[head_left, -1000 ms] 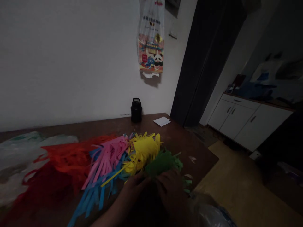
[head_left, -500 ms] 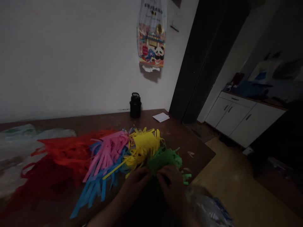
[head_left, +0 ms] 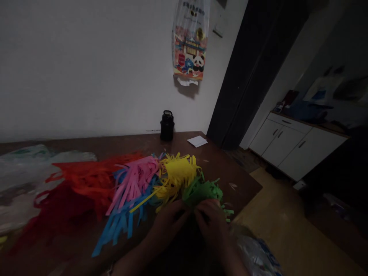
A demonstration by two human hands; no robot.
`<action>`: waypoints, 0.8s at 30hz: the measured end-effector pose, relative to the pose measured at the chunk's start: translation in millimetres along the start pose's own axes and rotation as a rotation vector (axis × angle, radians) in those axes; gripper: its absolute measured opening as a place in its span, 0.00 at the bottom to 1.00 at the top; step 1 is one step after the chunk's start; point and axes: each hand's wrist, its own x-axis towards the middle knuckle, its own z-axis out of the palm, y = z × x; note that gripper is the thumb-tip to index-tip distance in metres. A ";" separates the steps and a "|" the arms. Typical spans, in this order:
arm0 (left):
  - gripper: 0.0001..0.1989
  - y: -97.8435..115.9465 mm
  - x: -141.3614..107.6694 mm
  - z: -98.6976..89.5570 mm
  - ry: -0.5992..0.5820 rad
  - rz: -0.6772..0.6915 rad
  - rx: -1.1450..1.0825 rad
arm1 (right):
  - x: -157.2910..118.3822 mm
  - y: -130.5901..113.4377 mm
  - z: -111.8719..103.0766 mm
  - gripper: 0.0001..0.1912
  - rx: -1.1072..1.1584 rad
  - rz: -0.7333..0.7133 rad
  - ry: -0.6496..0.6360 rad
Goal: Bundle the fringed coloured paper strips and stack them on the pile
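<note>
Fringed green paper (head_left: 199, 190) lies at the near edge of the brown table, between and beyond my hands. My left hand (head_left: 172, 218) pinches its near left side, fingers closed. My right hand (head_left: 211, 216) is closed on the same green paper a little to the right, thumb and fingers together. Dim light hides the exact fingertip contact. Touching the green on its left is a yellow fringed paper bundle (head_left: 179, 172). Farther left lie pink fringe (head_left: 136, 176), blue strips (head_left: 117, 226), orange-red fringe (head_left: 89, 178) and dark red fringe (head_left: 63, 207).
A black bottle (head_left: 167, 126) and a white paper (head_left: 197, 141) stand at the back of the table (head_left: 241, 182). Clear plastic (head_left: 20, 172) covers the left side. Another plastic bag (head_left: 255, 253) is at lower right. A printed bag (head_left: 189, 50) hangs on the wall.
The view has shifted slightly, so the scene sits a little farther right. Both hands stay on the green paper with almost the same grip.
</note>
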 end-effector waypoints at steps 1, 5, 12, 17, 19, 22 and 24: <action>0.06 -0.6 -0.1 0.5 0.003 0.007 0.014 | 0.3 0.8 -0.7 0.07 0.014 0.013 -0.002; 0.06 -1.6 -1.2 1.3 0.012 0.021 0.064 | 0.7 3.8 -1.3 0.09 0.046 0.064 0.010; 0.06 0.5 -2.4 0.8 0.045 0.013 0.145 | 0.8 5.7 -1.4 0.09 0.050 0.065 0.073; 0.05 -2.4 -2.8 0.3 0.052 0.020 0.225 | 1.4 6.0 -3.8 0.08 -0.037 0.073 0.185; 0.05 -3.5 -3.1 -0.3 0.054 0.021 0.265 | 3.5 6.7 -6.4 0.08 -0.058 0.074 0.239; 0.06 -3.7 -3.6 -2.7 0.044 0.015 0.306 | 9.9 9.6 -12.7 0.09 -0.054 0.112 0.270; 0.08 -3.6 -3.4 -4.9 0.043 0.003 0.323 | 16.5 13.0 -18.3 0.09 -0.044 0.173 0.273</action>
